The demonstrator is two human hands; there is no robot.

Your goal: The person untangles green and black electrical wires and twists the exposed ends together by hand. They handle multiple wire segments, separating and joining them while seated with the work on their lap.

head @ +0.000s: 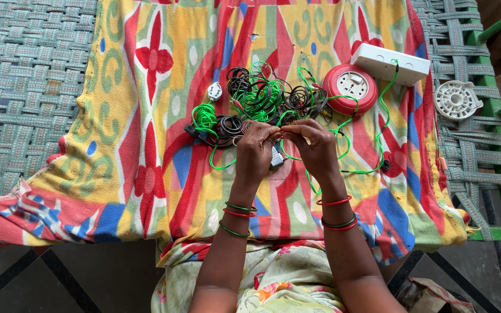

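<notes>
Two hands meet at the middle of the cloth, fingertips almost touching. The left hand is curled, its fingers pinched in on a strand of green wire, and a small grey tool, hard to make out, shows just beside its palm. The right hand is closed on the same green wire from the other side, thumb and fingers pressing it. The wire loops down below both hands and trails off to the right across the cloth.

Just beyond the fingers lies a tangle of wire coils, green and black mixed, heaped on the patterned blanket, which is bright yellow, red and blue. A white plug sits at the left edge of that heap, and a second small bundle of green wire lies near it with black coils beside it.

To the right, a round red socket reel with a white face rests on the blanket, touching a white rectangular switch box behind it. Well off to the right, on the woven cot webbing, lies a white round plastic disc. Red and green bangles ring both wrists.
</notes>
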